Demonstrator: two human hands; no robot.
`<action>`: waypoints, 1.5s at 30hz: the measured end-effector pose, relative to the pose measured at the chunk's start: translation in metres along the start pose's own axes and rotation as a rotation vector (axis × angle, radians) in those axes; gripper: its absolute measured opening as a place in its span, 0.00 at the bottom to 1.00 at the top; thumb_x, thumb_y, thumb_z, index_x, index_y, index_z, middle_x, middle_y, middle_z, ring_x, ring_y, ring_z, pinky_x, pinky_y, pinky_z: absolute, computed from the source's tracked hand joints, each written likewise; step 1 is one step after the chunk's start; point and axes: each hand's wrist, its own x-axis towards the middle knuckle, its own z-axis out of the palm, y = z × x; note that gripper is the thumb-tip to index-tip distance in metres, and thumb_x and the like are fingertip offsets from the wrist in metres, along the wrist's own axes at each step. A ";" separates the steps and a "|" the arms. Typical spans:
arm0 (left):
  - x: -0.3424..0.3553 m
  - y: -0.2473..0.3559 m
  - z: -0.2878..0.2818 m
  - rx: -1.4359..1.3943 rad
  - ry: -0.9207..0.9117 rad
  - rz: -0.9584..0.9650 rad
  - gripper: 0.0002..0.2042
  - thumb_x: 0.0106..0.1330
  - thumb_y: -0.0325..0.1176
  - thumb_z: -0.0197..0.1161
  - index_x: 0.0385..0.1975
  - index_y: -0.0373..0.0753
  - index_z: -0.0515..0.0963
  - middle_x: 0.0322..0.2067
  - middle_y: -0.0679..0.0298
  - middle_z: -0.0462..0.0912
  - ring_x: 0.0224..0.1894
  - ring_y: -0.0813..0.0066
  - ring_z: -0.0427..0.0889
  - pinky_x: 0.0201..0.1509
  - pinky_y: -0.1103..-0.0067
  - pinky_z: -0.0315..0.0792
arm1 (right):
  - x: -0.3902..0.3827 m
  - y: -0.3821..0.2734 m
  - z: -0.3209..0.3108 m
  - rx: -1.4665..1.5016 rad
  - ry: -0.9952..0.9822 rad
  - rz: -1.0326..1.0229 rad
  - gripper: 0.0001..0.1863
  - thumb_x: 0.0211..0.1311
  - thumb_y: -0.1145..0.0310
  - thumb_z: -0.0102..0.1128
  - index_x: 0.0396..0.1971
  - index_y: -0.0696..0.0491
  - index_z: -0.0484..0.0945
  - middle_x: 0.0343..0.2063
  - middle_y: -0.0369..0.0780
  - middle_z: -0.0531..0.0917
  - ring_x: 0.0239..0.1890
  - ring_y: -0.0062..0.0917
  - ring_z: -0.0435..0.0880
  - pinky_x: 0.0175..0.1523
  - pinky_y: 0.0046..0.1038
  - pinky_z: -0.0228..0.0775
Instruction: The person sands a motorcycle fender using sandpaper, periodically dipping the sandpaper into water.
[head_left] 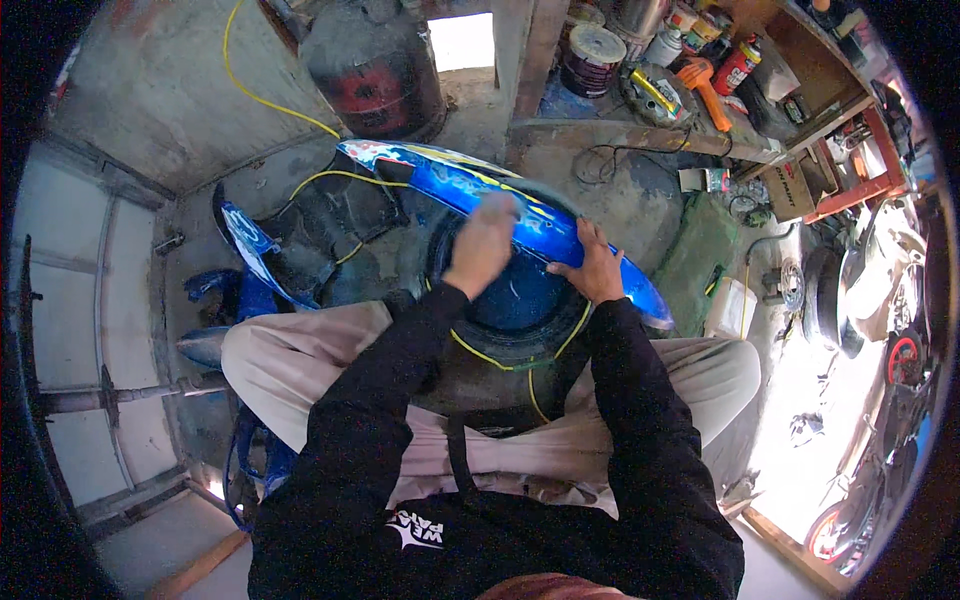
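A long curved blue panel point(443, 183), with white, red and yellow patches, lies across a dark round support point(510, 318) that looks like a tyre or tub between my bent legs. My left hand point(482, 244) is closed and blurred on the panel's face, over a small greyish thing that I cannot make out. My right hand point(593, 263) grips the right part of the panel, thumb on the lower edge and fingers over the top. A yellow hose point(493, 362) loops below the support.
More blue panels point(250, 246) lie at the left. A black drum point(370, 70) stands at the back. A wooden bench point(640, 133) holds cans, a paint bucket point(590, 70) and an orange tool point(705, 90). A white jerrycan point(732, 310) and motorbike parts point(903, 360) sit at the right.
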 end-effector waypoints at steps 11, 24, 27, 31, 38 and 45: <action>-0.011 -0.050 -0.026 0.282 0.064 -0.159 0.17 0.77 0.34 0.52 0.60 0.34 0.75 0.57 0.47 0.80 0.63 0.49 0.77 0.74 0.55 0.63 | 0.004 0.001 0.008 -0.002 -0.022 0.015 0.62 0.47 0.40 0.81 0.79 0.49 0.58 0.79 0.43 0.61 0.81 0.44 0.57 0.73 0.77 0.46; -0.009 -0.058 -0.025 0.273 0.030 -0.330 0.14 0.73 0.32 0.53 0.51 0.37 0.82 0.56 0.52 0.82 0.63 0.55 0.78 0.71 0.55 0.64 | -0.001 -0.007 0.003 0.011 -0.034 0.009 0.61 0.48 0.47 0.82 0.79 0.51 0.57 0.80 0.41 0.59 0.82 0.45 0.53 0.72 0.79 0.46; -0.025 -0.009 -0.007 0.137 -0.140 0.088 0.16 0.72 0.33 0.57 0.55 0.33 0.79 0.60 0.49 0.80 0.66 0.51 0.76 0.74 0.58 0.63 | 0.000 -0.007 0.002 0.000 -0.034 0.018 0.61 0.49 0.47 0.82 0.79 0.52 0.56 0.80 0.41 0.59 0.82 0.46 0.52 0.72 0.79 0.46; -0.027 -0.004 -0.012 0.113 -0.148 0.256 0.19 0.74 0.34 0.57 0.61 0.35 0.78 0.65 0.53 0.78 0.70 0.54 0.73 0.76 0.63 0.64 | -0.002 -0.005 0.004 0.020 -0.036 0.013 0.61 0.49 0.48 0.82 0.79 0.52 0.56 0.80 0.41 0.59 0.82 0.46 0.52 0.72 0.79 0.45; 0.000 -0.091 -0.022 0.116 0.071 -0.391 0.19 0.79 0.34 0.50 0.66 0.35 0.70 0.64 0.42 0.75 0.64 0.39 0.75 0.69 0.57 0.71 | 0.000 -0.005 0.006 0.010 -0.024 0.027 0.61 0.48 0.49 0.83 0.79 0.52 0.56 0.79 0.41 0.61 0.81 0.46 0.55 0.71 0.80 0.45; -0.040 -0.005 0.001 0.013 -0.197 0.183 0.22 0.76 0.33 0.54 0.68 0.32 0.70 0.69 0.48 0.73 0.72 0.47 0.71 0.77 0.63 0.65 | 0.001 -0.002 0.008 0.009 -0.034 0.014 0.62 0.48 0.49 0.83 0.79 0.52 0.56 0.80 0.41 0.59 0.81 0.45 0.55 0.72 0.80 0.44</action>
